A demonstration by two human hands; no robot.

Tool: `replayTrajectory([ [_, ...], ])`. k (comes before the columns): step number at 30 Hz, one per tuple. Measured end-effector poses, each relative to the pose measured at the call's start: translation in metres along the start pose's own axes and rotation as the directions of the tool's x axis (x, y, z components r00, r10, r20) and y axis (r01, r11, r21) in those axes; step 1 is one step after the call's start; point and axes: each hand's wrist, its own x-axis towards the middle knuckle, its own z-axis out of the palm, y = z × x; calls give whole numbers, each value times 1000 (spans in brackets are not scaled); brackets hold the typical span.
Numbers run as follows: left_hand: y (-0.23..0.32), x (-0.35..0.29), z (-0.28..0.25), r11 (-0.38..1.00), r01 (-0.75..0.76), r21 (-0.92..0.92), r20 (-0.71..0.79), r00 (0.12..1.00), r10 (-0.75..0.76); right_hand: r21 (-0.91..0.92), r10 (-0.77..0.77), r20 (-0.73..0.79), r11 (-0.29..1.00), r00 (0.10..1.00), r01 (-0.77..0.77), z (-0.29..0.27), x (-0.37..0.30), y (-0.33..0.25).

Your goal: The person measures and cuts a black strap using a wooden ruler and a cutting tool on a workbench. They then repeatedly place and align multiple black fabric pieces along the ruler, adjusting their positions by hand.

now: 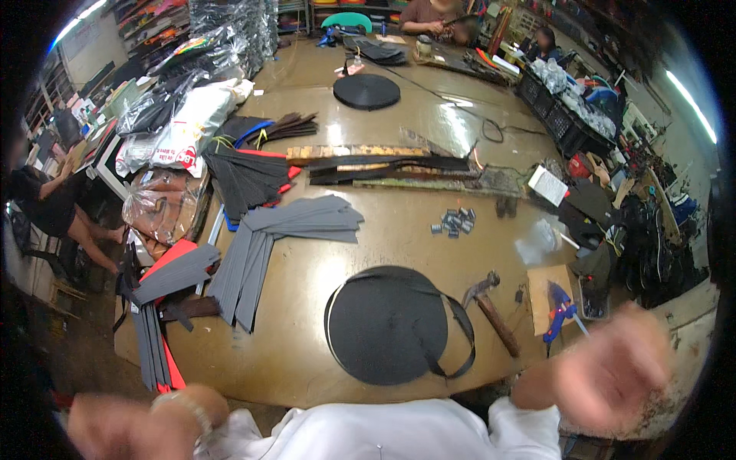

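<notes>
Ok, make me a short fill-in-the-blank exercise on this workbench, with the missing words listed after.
1. The big roll of black webbing lies flat, and right of it rests a ____ with a wooden handle.
2. The glue gun on the cardboard is ____ in colour.
3. Both hands, left and right, are blurred and hold ____.

Missing words: hammer; blue; nothing

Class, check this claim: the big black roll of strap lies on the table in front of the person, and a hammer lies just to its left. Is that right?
Not quite. The head view shows the hammer lying just to the right of the black roll of strap, not its left. The roll does lie on the table in front of the person; what lies to its left are grey strips.
</notes>
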Motion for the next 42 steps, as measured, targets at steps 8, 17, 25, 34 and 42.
replayTrajectory([
  [8, -85, -152, 84, 438, 749, 498, 553, 115, -825, -570, 649, 739, 746, 182, -344, -10, -144, 118],
  [17, -165, -164, 138, 707, 598, 378, 407, 578, -707, -559, 575, 806, 817, 138, -140, 17, -175, 126],
  [25, -316, -184, 182, 692, 136, 709, 602, 394, -694, -586, 581, 743, 804, 332, -96, 20, -126, 214],
  [34, -330, -171, 151, 701, 65, 710, 601, 461, -652, -538, 416, 804, 812, 425, 225, 27, -140, 357],
  [42, -235, -117, 82, 790, 219, 573, 632, 497, -595, -441, 290, 819, 870, 495, 220, 0, -99, 271],
])
